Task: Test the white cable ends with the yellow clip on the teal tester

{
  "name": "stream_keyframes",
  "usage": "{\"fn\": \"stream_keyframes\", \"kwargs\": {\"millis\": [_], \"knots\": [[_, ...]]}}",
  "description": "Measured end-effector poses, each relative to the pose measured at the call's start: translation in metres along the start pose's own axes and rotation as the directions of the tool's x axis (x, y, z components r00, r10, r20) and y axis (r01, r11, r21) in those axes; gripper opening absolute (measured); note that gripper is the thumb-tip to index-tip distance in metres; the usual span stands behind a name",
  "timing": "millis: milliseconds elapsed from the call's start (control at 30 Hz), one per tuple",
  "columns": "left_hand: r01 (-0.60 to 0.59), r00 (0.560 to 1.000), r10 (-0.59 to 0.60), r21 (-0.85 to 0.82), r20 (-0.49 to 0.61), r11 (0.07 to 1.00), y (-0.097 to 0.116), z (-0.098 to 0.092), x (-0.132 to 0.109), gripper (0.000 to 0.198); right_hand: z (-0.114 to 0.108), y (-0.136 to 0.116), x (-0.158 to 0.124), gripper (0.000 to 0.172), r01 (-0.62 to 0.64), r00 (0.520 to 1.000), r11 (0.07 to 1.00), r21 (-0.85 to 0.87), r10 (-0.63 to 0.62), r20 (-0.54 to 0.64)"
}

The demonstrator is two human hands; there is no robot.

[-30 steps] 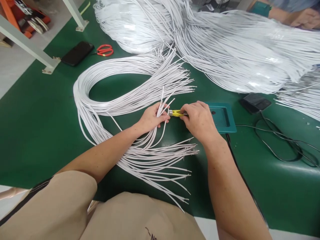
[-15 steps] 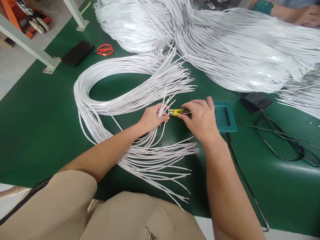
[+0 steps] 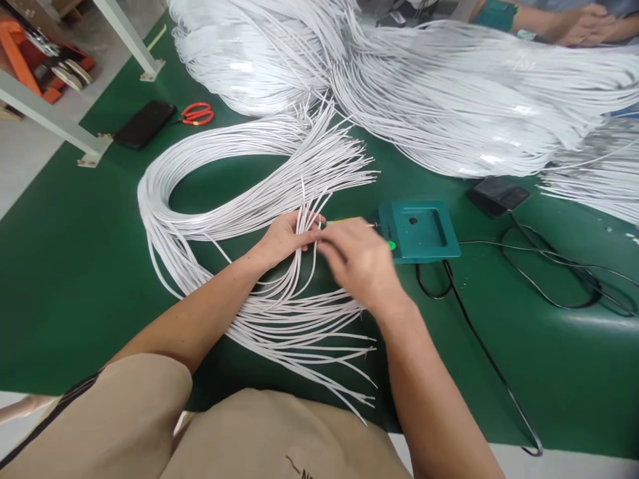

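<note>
Several white wires (image 3: pixel 301 229) are pinched in my left hand (image 3: pixel 282 243), their free ends standing up past the fingers. My right hand (image 3: pixel 362 259), slightly blurred, is curled with its fingertips against the wires beside my left thumb. Whatever lies between those fingertips is too hidden to make out. Behind the right hand, a yellow part (image 3: pixel 344 219) shows in a thin strip, mostly covered. It is close to a teal box (image 3: pixel 424 229) with a lit green button. Below my hands, more loose wire ends fan out from the looped wire bundle (image 3: pixel 154 179).
Large heaps of white wire (image 3: pixel 449 100) fill the far side. Red-handled scissors (image 3: pixel 198 113) and a dark flat case (image 3: pixel 144 124) lie at the left. A black device (image 3: pixel 498 195) and black cables (image 3: pixel 574 266) sit right. Another person's hands (image 3: pixel 586 25) rest beyond the heap.
My right hand has moved left from beside the yellow part to the wires at my left hand, now covering most of that part. The camera view has shifted, and more of the teal box shows.
</note>
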State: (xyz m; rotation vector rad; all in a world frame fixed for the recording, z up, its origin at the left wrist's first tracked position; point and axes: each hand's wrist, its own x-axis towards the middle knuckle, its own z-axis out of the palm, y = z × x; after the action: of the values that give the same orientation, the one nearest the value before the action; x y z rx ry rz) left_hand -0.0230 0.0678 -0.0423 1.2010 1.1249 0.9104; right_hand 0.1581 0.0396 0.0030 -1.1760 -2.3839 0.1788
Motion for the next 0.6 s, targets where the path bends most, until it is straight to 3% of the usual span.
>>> {"fn": "stream_keyframes", "kwargs": {"millis": [67, 133, 200, 300, 367, 433, 500, 600], "knots": [[-0.006, 1.000, 0.007, -0.031, 0.015, 1.000, -0.001, -0.001, 0.000, 0.034, 0.008, -0.019, -0.001, 0.025, 0.138, 0.978, 0.990, 0.022, -0.139, 0.154], [0.012, 0.999, -0.011, -0.046, 0.037, 0.999, 0.000, -0.001, -0.001, 0.033, 0.017, -0.030, -0.003, 0.027, 0.125, 0.960, 0.991, -0.042, -0.110, 0.257], [0.034, 0.998, -0.032, -0.045, 0.047, 0.998, 0.002, -0.001, -0.002, 0.034, 0.020, -0.034, -0.005, 0.028, -0.004, 0.932, 0.995, -0.095, 0.038, 0.361], [0.042, 0.998, -0.041, -0.020, 0.045, 0.999, 0.005, 0.001, -0.004, 0.035, 0.012, -0.028, -0.004, 0.025, -0.277, 0.819, 0.961, -0.022, 0.248, 0.517], [0.054, 0.997, -0.052, -0.035, 0.059, 0.998, 0.007, 0.003, -0.005, 0.038, 0.003, -0.018, 0.000, 0.026, -0.468, 0.801, 0.874, 0.133, 0.356, 0.481], [0.058, 0.996, -0.052, -0.075, 0.078, 0.996, 0.007, 0.005, -0.006, 0.041, -0.002, -0.008, 0.004, 0.022, -0.600, 0.799, 0.714, 0.361, 0.517, 0.306], [0.062, 0.993, -0.052, -0.096, 0.103, 0.993, 0.006, 0.008, -0.007, 0.040, -0.004, 0.001, 0.008, 0.019, -0.606, 0.733, 0.517, 0.604, 0.659, 0.172], [0.085, 0.984, -0.071, -0.078, 0.162, 0.993, 0.005, 0.013, -0.010, 0.033, -0.001, 0.006, 0.010, 0.021, -0.489, 0.687, 0.280, 0.826, 0.708, 0.166]]}}
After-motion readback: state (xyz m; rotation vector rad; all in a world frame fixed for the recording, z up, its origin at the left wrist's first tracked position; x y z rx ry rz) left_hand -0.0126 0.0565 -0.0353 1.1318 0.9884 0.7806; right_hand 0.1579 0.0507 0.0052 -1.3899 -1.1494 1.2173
